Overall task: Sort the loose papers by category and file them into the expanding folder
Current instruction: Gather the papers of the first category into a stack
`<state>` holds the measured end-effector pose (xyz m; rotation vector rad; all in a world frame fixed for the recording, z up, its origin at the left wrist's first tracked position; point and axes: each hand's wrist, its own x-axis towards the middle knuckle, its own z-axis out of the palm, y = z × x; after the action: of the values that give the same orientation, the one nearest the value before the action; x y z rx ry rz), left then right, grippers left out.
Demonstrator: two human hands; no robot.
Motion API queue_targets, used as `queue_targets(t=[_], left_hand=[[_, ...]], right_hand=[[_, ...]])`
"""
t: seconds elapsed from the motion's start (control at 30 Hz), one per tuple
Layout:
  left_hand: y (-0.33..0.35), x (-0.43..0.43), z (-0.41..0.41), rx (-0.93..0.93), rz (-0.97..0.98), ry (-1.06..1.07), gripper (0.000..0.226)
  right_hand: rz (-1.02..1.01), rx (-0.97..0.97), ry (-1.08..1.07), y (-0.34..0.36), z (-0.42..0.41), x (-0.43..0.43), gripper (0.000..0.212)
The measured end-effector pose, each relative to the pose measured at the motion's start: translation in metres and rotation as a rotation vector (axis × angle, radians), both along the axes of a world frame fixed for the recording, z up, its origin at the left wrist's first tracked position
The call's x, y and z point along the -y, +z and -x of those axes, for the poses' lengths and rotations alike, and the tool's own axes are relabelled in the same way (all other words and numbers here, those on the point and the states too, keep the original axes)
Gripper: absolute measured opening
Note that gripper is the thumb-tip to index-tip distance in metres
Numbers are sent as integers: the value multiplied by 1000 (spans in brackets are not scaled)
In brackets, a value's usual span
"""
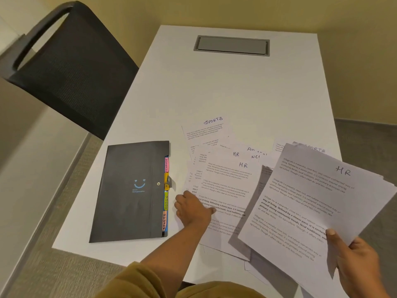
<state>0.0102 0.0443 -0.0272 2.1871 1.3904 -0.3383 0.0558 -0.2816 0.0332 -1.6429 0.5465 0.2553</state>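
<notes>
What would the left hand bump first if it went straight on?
Probably just more loose papers; the left hand rests on them, with the folder off to its side.

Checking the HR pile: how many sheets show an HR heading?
3: the held sheet in the right hand; the front sheet and rear sheet overlapping on the table. More may be hidden.

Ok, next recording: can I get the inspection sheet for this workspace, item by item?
Surface: white table, closed grey cable hatch at far end.
Job's things: black expanding folder lying flat, coloured tabs on its right edge; loose papers fanned beside it; HR-headed stack lifted.
Clutter: nothing seen.
Grippers: left hand on the fanned papers, grip unclear; right hand grips the HR-headed stack.
Cables: nothing seen.
Surroundings: black mesh chair at left; beige wall.
</notes>
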Motion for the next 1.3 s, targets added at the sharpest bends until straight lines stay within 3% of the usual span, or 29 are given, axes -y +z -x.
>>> queue_targets(t=[0.13, 0.23, 0.3, 0.43, 0.5, 0.57, 0.6, 0.7, 0.77, 0.87, 1.03, 1.17, 1.3], left_hand=[[2, -7, -3, 66, 147, 98, 89], [3, -9, 0, 86, 217, 51, 72], [3, -12, 3, 101, 228, 12, 62], [2, -18, 6, 293, 375, 94, 43], [2, -22, 11, 352, 423, 140, 33], [5, -26, 16, 390, 466, 163, 28], [6, -28, 18, 410, 485, 160, 27], [15, -33, 24, 462, 516, 113, 25], [23, -35, 28, 498, 528, 90, 26], [38, -37, 32, 564, 566, 107, 27], [69, -37, 38, 704, 751, 224, 24], [91, -27, 37, 767, 930, 212, 28], [104, -20, 34, 821, 911, 198, 24]], right_hand=[[9, -42, -8, 6, 2, -2, 51], [3, -6, -6, 7, 2, 0, 75], [-44, 22, -12, 8, 4, 2, 73], [-72, 17, -7, 14, 6, -2, 13], [-51, -12, 23, 15, 7, -3, 21], [-20, -25, 43, 16, 5, -4, 53], [-3, -32, 30, 19, 5, -5, 54], [-13, -12, 60, 20, 1, -8, 13], [-16, -21, 112, 23, -1, -14, 7], [-55, -27, 164, 26, -11, -24, 47], [-126, -57, 194, 38, -26, -59, 16], [-212, -98, 297, 46, -28, -85, 24], [-192, -82, 352, 49, -29, -97, 26]])
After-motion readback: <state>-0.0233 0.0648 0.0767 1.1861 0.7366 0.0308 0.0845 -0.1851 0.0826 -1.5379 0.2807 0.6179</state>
